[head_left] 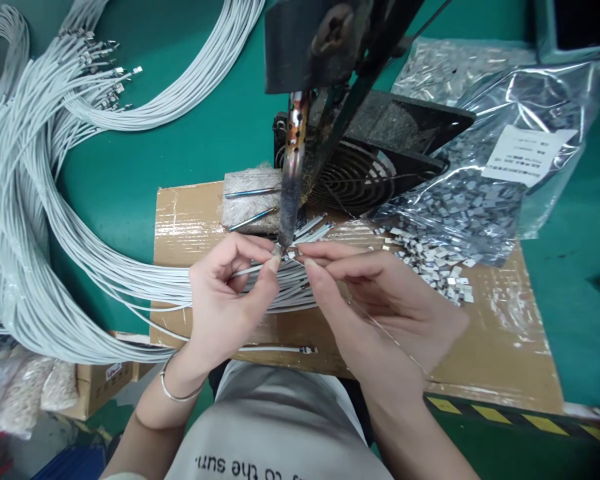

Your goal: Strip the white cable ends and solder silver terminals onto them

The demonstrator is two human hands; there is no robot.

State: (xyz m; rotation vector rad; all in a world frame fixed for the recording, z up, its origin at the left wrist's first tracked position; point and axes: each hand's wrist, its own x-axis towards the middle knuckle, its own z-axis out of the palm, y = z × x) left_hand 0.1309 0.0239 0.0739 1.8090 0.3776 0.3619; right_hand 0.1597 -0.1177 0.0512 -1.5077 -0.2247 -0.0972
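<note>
My left hand (pixel 235 293) pinches the end of a white cable (pixel 244 271) between thumb and forefinger. The cable's tip, partly hidden by the fingertips, is right under the soldering iron (pixel 293 173), which points down from a stand. My right hand (pixel 375 300) is closed on a thin solder wire (pixel 387 335); its front end is close to the iron's tip, and its tail hangs across the palm. Whether the wire touches the tip I cannot tell. Beneath both hands, a bundle of white cables (pixel 173 283) lies on a cardboard sheet (pixel 495 347).
A black fan (pixel 363 177) stands behind the iron, beside a wrapped block (pixel 253 183) with two metal rods. Small metal pieces (pixel 443 267) spill from a clear bag (pixel 555 100) on the right. More cable bundles (pixel 15 200) cover the left of the green table (pixel 175 40).
</note>
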